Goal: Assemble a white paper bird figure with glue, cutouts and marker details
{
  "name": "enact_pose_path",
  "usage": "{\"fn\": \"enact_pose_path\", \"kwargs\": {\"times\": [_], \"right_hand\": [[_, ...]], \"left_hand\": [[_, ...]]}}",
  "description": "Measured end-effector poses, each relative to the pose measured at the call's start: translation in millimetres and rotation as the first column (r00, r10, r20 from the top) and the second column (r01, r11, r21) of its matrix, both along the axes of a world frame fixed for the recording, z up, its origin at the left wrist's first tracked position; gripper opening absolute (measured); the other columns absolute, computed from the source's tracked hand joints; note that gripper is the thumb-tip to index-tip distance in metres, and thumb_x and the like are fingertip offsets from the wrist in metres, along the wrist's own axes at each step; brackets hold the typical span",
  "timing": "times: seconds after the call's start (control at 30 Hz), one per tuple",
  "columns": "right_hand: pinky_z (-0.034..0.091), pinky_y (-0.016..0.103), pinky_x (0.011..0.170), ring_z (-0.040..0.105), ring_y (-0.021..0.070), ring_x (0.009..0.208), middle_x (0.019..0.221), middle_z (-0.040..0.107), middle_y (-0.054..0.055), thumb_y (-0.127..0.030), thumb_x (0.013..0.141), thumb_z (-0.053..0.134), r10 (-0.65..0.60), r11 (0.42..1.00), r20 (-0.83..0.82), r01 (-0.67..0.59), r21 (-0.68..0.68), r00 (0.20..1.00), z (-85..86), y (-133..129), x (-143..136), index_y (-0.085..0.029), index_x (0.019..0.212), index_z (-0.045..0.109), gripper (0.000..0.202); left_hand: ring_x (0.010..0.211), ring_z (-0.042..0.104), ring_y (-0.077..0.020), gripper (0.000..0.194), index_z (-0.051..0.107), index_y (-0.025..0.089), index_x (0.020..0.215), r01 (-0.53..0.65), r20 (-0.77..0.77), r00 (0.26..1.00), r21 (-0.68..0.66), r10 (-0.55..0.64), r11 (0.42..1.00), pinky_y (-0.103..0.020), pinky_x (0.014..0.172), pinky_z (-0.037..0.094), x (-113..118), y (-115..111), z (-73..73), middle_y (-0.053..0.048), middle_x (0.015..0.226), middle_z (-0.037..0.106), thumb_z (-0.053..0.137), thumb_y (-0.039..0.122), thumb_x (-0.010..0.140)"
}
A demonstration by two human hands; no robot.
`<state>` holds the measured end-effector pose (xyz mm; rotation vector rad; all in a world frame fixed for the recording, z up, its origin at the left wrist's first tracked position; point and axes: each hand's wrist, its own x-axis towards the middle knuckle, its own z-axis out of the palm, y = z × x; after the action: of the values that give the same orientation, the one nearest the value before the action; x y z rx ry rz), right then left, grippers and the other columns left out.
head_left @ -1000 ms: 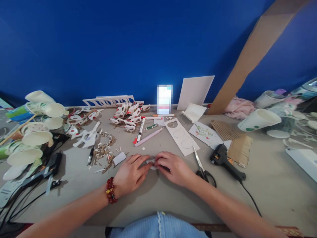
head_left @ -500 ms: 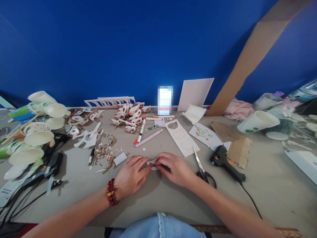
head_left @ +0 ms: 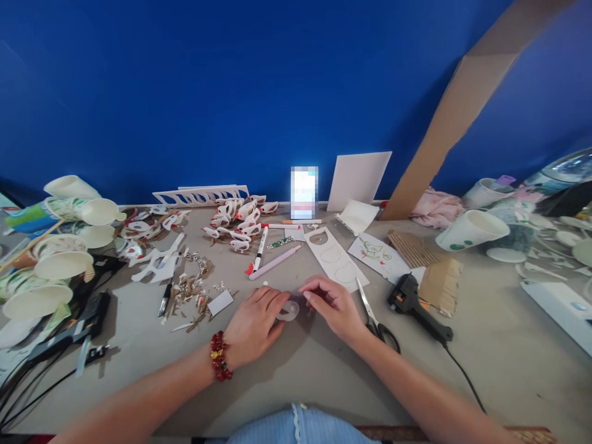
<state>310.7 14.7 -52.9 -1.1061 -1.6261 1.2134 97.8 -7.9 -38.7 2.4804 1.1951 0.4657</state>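
Observation:
A small round white piece [head_left: 289, 311] lies at the fingertips of my left hand [head_left: 256, 322], whose fingers are closed against its left edge. My right hand [head_left: 333, 308] is just to the right, apart from the piece, with thumb and index finger bent close together; whatever is between them is too small to make out. Right of that hand, scissors [head_left: 375, 320] rest with their blades pointing up toward a white card strip with drawn outlines [head_left: 333, 256]. A small white card [head_left: 221, 303] lies left of my left hand, beside brown scraps [head_left: 192, 290].
A black glue gun [head_left: 419, 308] with its cord lies at the right. Markers [head_left: 276, 261] and white-and-red bird cutouts [head_left: 238, 222] are behind the hands. Paper cups [head_left: 50, 300] crowd the left; another cup [head_left: 472, 230] lies right. A lit phone [head_left: 304, 192] stands against the blue wall.
My right hand has moved right, off the round piece, and its fingers have lifted. My left hand remains on the piece, more of which shows. The whole view has shifted slightly.

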Motion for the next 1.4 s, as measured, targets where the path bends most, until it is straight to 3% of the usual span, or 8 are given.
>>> {"fn": "enact_pose_path", "kwargs": {"times": [0.13, 0.23, 0.33, 0.43, 0.53, 0.63, 1.07, 1.4], "right_hand": [[0.049, 0.025, 0.059, 0.058, 0.0143, 0.067, 0.085, 0.063, 0.003, -0.029, 0.091, 0.055, -0.053, 0.998, -0.024, 0.052, -0.035, 0.998, 3.5, 0.3, 2.2, -0.020, 0.090, 0.064, 0.013], [0.048, 0.026, 0.062, 0.060, 0.0154, 0.071, 0.086, 0.063, 0.004, -0.029, 0.090, 0.055, -0.069, 0.997, -0.010, 0.069, -0.030, 0.998, 7.3, 0.3, 2.8, -0.020, 0.092, 0.063, 0.012], [0.047, 0.026, 0.063, 0.059, 0.0156, 0.072, 0.085, 0.063, 0.003, -0.029, 0.091, 0.055, -0.043, 0.999, 0.019, 0.043, -0.008, 0.999, 9.0, 0.2, 2.8, -0.020, 0.090, 0.064, 0.012], [0.044, 0.025, 0.061, 0.056, 0.0148, 0.068, 0.079, 0.061, 0.002, -0.028, 0.091, 0.054, 0.000, 1.000, 0.064, -0.001, 0.018, 0.998, 8.8, 0.0, 2.2, -0.021, 0.086, 0.063, 0.013], [0.043, 0.025, 0.062, 0.056, 0.0148, 0.069, 0.078, 0.060, 0.001, -0.027, 0.092, 0.053, 0.034, 0.998, 0.117, -0.039, 0.041, 0.993, 8.9, -0.7, 1.8, -0.021, 0.084, 0.061, 0.013], [0.042, 0.025, 0.062, 0.056, 0.0152, 0.071, 0.079, 0.060, 0.001, -0.027, 0.093, 0.052, 0.044, 0.996, 0.164, -0.055, 0.067, 0.986, 9.1, -1.1, 1.6, -0.021, 0.084, 0.060, 0.014], [0.043, 0.026, 0.064, 0.057, 0.0162, 0.072, 0.081, 0.062, 0.003, -0.025, 0.094, 0.048, 0.081, 0.984, 0.282, -0.122, 0.131, 0.956, 6.9, -2.5, -0.7, -0.021, 0.090, 0.060, 0.013], [0.044, 0.027, 0.068, 0.060, 0.0160, 0.076, 0.085, 0.064, 0.003, -0.027, 0.095, 0.050, 0.094, 0.973, 0.294, -0.150, 0.174, 0.951, 5.9, -5.0, -0.8, -0.022, 0.095, 0.062, 0.013]], "left_hand": [[0.106, 0.055, -0.0249, 0.043, 0.050, 0.020, 0.126, -0.079, 0.209, 0.974, -0.064, 0.090, 0.995, -0.042, 0.095, 0.045, 0.4, 0.9, 4.0, -0.010, 0.118, 0.061, 0.057, 0.019, 0.084], [0.102, 0.058, -0.0220, 0.039, 0.055, 0.020, 0.121, -0.065, 0.456, 0.863, -0.327, 0.217, 0.943, -0.038, 0.093, 0.047, -2.4, 3.8, 9.6, -0.010, 0.114, 0.062, 0.059, 0.022, 0.082], [0.095, 0.061, -0.0203, 0.034, 0.061, 0.018, 0.114, 0.200, 0.664, 0.634, -0.637, 0.397, 0.745, -0.034, 0.087, 0.049, -7.0, 8.8, 9.8, -0.009, 0.106, 0.065, 0.062, 0.027, 0.081], [0.086, 0.062, -0.0188, 0.033, 0.066, 0.016, 0.107, 0.449, 0.697, 0.399, -0.715, 0.596, 0.536, -0.032, 0.081, 0.048, -9.7, 13.1, 4.9, -0.008, 0.095, 0.067, 0.067, 0.028, 0.077], [0.082, 0.060, -0.0177, 0.030, 0.067, 0.013, 0.101, 0.587, 0.663, 0.283, -0.692, 0.694, 0.421, -0.030, 0.078, 0.047, -9.1, 15.0, 1.0, -0.009, 0.090, 0.065, 0.069, 0.026, 0.075], [0.082, 0.059, -0.0179, 0.028, 0.067, 0.011, 0.102, 0.664, 0.643, 0.223, -0.651, 0.733, 0.369, -0.030, 0.077, 0.047, -8.3, 15.0, -0.3, -0.010, 0.092, 0.063, 0.068, 0.023, 0.076], [0.087, 0.060, -0.0186, 0.027, 0.066, 0.012, 0.104, 0.707, 0.653, 0.162, -0.600, 0.740, 0.375, -0.030, 0.081, 0.046, -9.8, 14.5, -2.8, -0.010, 0.097, 0.064, 0.068, 0.016, 0.077], [0.092, 0.058, -0.0186, 0.031, 0.064, 0.016, 0.105, 0.558, 0.747, 0.237, -0.628, 0.621, 0.543, -0.028, 0.083, 0.042, -9.0, 11.5, -0.2, -0.008, 0.098, 0.065, 0.073, 0.018, 0.076]]}}
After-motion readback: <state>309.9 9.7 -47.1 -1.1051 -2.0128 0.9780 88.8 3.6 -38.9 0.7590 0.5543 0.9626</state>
